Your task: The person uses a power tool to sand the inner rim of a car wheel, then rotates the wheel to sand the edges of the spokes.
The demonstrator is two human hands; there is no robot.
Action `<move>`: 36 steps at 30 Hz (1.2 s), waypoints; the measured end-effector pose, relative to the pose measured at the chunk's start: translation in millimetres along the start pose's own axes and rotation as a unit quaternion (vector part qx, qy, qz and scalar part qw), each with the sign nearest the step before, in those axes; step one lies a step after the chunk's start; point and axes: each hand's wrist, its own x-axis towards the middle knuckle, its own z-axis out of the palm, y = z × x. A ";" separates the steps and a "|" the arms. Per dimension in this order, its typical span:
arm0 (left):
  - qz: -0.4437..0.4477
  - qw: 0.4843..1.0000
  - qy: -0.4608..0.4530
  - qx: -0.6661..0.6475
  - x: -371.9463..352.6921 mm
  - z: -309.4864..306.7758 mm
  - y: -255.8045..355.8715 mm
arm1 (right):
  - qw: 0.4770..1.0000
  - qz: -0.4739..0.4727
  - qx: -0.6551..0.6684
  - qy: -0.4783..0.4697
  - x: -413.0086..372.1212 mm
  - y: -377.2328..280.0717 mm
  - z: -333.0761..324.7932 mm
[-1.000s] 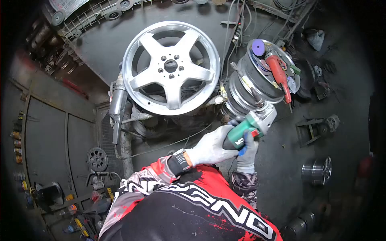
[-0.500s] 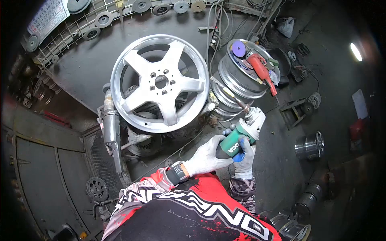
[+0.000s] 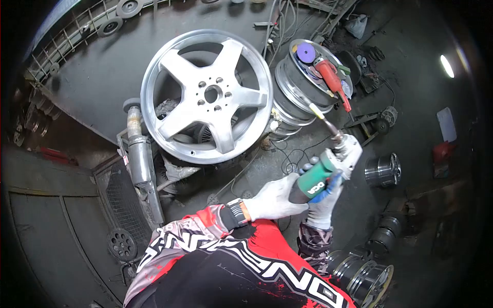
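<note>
My two gloved hands hold a green grinder (image 3: 314, 180) with a silver head and a long thin spindle that points up and left. My left hand (image 3: 276, 199), with a watch at its wrist, is closed round the dark rear end of the body. Wrapped about the body nearer the head is my right hand (image 3: 325, 203), its blue-coated fingers on the green casing. Beyond the spindle, to the left, a five-spoke alloy wheel (image 3: 237, 102) is held up facing me. The spindle's tip is apart from it.
Stacked rims (image 3: 288, 84) stand right of the wheel, carrying a red power tool (image 3: 331, 77) and a purple disc (image 3: 306, 52). A grey cylindrical machine (image 3: 141, 161) is at left. More rims (image 3: 382, 169) lie on the floor at right. Cables (image 3: 295, 156) trail below.
Both hands have carried the grinder to the right, its spindle still pointing up and left. My view has shifted, so the wheel looks slightly higher and larger.
</note>
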 end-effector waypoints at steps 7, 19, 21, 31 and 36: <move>0.040 0.995 -0.094 0.006 9.4 -7.0 14.3 | 0.975 -0.008 0.126 -0.182 3.0 -16.1 -34.0; -0.170 0.982 0.034 0.071 -46.7 -12.9 -129.5 | 0.991 0.054 -0.106 0.063 2.7 -1.9 -124.8; -0.258 0.960 0.076 0.078 -72.0 -31.6 -143.2 | 0.992 0.060 -0.089 0.066 9.6 -3.2 -144.1; -0.268 0.892 0.328 0.157 -59.1 -34.8 -121.7 | 0.990 0.099 -0.006 0.099 80.9 -3.9 -203.4; -0.297 0.804 0.507 0.094 -53.6 -17.6 -114.5 | 0.988 0.134 0.077 -0.010 155.3 8.1 -222.7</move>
